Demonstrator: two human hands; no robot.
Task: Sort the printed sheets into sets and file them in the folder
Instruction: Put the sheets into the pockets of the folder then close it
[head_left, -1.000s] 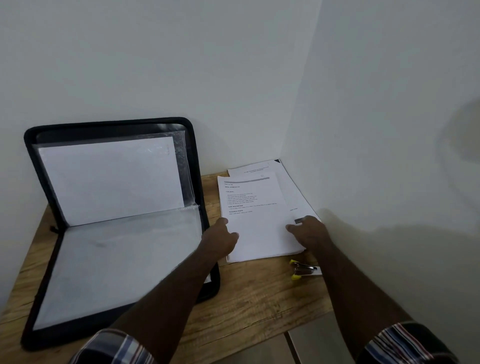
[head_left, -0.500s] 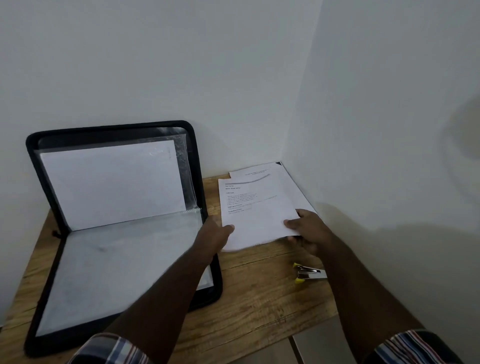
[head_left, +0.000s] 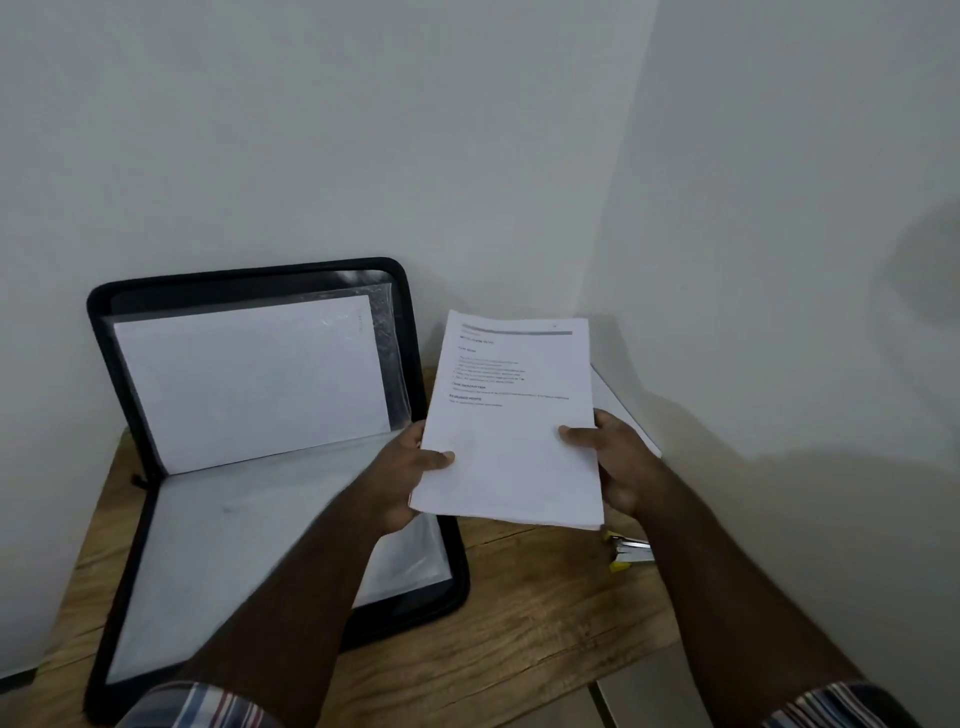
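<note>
wooden desk (head_left: 519, 613) in a white corner; left hand (head_left: 402, 480) and right hand (head_left: 618, 462) pinch the printed sheets (head_left: 511, 415) by their sides, raised clear, likely for sorting; zip folder (head_left: 249, 441) propped open to receive them.

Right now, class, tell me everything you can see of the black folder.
The black folder lies open on the wooden table, its upper half propped against the wall. It has a dark, rounded border. Clear sleeves line the inside; a white sheet sits in the upper one. The left forearm crosses above its lower half.
</note>
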